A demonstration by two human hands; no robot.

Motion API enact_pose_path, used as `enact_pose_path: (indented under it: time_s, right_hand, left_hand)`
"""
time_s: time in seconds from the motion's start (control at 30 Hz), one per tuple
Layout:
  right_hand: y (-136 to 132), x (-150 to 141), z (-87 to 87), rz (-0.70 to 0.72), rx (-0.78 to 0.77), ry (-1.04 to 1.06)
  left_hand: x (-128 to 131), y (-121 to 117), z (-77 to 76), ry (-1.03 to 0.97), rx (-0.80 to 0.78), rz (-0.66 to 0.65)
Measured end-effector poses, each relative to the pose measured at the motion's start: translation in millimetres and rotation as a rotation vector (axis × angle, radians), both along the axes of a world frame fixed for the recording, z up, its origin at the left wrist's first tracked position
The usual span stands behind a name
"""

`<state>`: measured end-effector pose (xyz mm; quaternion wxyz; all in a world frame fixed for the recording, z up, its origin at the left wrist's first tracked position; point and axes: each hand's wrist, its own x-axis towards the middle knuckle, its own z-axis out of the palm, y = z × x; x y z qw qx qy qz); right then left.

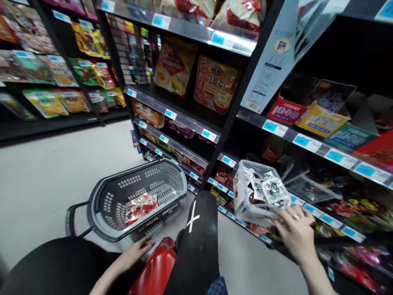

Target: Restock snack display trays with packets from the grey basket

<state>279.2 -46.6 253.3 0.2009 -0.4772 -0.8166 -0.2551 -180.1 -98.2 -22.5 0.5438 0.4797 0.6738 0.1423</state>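
Observation:
My right hand (295, 226), with a ring on one finger, is closed on the near rim of a clear plastic tub (242, 207). The tub is tilted toward me in front of the shelves and holds several small white-and-brown snack packets (272, 189). My left hand (138, 252) hangs low beside a glossy red object (159, 266), its fingers loosely extended with nothing visible in them. Just beyond it, a grey shopping basket (123, 180) stands on the floor. Some red-and-white packets (143, 207) lie in the basket's bottom. What the red object is, I cannot tell.
A black-clad knee with a white cross mark (198, 229) rises between basket and tub. Ahead, black shelving (190, 110) carries cereal bags (215, 84). Snack boxes (321, 119) sit on the right shelf, above another clear bin (313, 188). Bagged snacks (46, 102) fill the left shelves.

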Motion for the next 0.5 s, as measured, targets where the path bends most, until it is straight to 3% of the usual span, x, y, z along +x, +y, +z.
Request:
enact_pose_path:
  time_s: [0.13, 0.23, 0.3, 0.4, 0.5]
  right_hand:
    - [-15.5, -67.8, -22.0, 0.216, -0.109, 0.190]
    - [-17.9, -128.7, -40.0, 0.379, -0.193, 0.331]
    - [-20.0, -168.0, -51.7, 0.479, -0.262, 0.389]
    - [-26.2, -216.3, -69.8, 0.637, -0.336, 0.349]
    - [-36.0, -248.5, -87.5, 0.784, -0.357, 0.270]
  left_hand:
    - [18.6, 21.1, 46.8, -0.304, 0.124, 0.211]
    - [19.2, 36.1, 79.7, -0.571, 0.154, 0.518]
    - [12.8, 43.0, 98.5, -0.741, 0.197, 0.639]
    - [-5.7, 43.7, 118.2, -0.811, 0.357, 0.800]
    - [-31.5, 28.3, 122.9, -0.821, 0.476, 0.885]
